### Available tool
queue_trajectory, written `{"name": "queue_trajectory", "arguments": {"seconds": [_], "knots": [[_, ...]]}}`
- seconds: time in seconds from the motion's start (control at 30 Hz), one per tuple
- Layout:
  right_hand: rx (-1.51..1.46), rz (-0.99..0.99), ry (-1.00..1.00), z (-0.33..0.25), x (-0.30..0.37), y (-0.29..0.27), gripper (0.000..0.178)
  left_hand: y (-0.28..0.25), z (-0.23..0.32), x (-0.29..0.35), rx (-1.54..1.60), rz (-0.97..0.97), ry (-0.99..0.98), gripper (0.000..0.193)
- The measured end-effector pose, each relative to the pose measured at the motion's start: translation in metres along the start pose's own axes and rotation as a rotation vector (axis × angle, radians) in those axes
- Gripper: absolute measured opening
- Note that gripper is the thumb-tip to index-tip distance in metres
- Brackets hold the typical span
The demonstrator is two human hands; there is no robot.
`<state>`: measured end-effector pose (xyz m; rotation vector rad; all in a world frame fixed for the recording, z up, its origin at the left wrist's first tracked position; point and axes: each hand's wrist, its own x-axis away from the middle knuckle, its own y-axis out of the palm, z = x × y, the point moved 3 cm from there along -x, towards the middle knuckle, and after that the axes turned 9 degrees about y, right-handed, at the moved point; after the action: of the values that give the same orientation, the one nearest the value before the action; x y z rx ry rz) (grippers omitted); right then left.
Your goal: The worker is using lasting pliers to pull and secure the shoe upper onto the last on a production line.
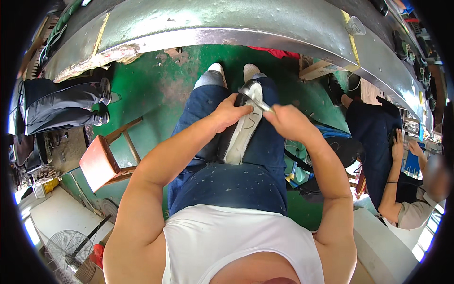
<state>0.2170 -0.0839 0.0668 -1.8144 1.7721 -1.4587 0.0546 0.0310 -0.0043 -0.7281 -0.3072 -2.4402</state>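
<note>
A shoe upper [246, 130] lies bottom up along my thighs, its end pointing away from me. Its underside is pale with a dark curved mark, and the dark edge is jagged along the left. My left hand [231, 113] grips the shoe upper from the left near its far end, thumb pressed on the pale underside. In my right hand [287, 120] is a silver metal hand tool [260, 102], whose head rests over the far end of the upper. My fist hides its handle, and I cannot make out the exact kind of tool.
A long metal-topped workbench [213, 21] runs across in front of my feet. On the left stand a wooden stool [100, 161], a person in dark trousers [66, 104] and a fan [66, 248]. A seated co-worker [406, 199] is at the right, beside dark bags [338, 156].
</note>
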Motion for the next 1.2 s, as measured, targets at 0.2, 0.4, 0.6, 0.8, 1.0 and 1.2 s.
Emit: {"name": "queue_trajectory", "arguments": {"seconds": [0.2, 0.4, 0.6, 0.8, 1.0, 1.2], "knots": [[-0.461, -0.262, 0.270, 0.035, 0.034, 0.013, 0.032, -0.010, -0.008, -0.008, 0.127, -0.068, -0.023, 0.067], [-0.096, -0.205, -0.109, 0.007, 0.072, 0.026, 0.039, -0.009, -0.009, -0.012, 0.184, -0.119, -0.050, 0.065], [0.450, -0.130, -0.178, -0.038, 0.053, 0.019, 0.030, -0.008, -0.009, -0.008, 0.154, -0.097, -0.037, 0.064], [0.283, 0.090, -0.393, 0.009, 0.009, 0.037, 0.024, -0.015, -0.012, 0.003, 0.323, -0.061, 0.053, 0.072], [0.032, 0.214, -0.533, 0.046, -0.012, 0.052, 0.026, -0.031, -0.017, 0.003, 0.180, -0.248, 0.232, 0.095], [0.037, 0.135, -0.414, 0.046, 0.024, 0.046, 0.035, -0.015, 0.002, 0.005, -0.225, -0.227, 0.339, 0.105]]}}
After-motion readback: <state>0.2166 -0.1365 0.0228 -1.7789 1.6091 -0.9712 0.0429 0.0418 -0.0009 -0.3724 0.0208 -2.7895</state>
